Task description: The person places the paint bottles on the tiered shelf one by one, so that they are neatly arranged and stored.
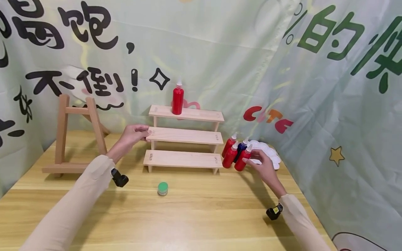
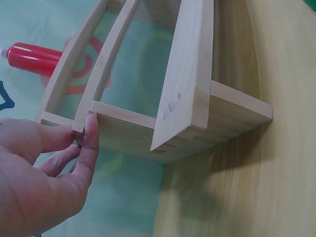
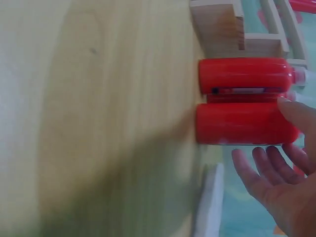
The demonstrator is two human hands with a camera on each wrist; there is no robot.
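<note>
A three-tier wooden display stand (image 1: 185,135) stands on the table; its middle tier's left end is pinched between thumb and fingers of my left hand (image 1: 134,135). In the left wrist view, the thumb and fingertips of the left hand (image 2: 49,173) lie on either side of that board end. At the stand's right, red squeeze bottles (image 1: 230,156) and one dark blue bottle (image 1: 241,150) are clustered upright. My right hand (image 1: 263,166) is at the nearest red bottle (image 3: 244,123). Its thumb meets the bottle's shoulder, while the fingers are spread apart from it.
Another red bottle (image 1: 177,101) stands on the top tier. A wooden easel (image 1: 59,139) occupies the left side. A small green-lidded jar (image 1: 162,188) sits in front of the stand. Behind the bottles is a white scalloped palette (image 1: 271,155). Printed cloth (image 1: 220,62) hangs behind the table.
</note>
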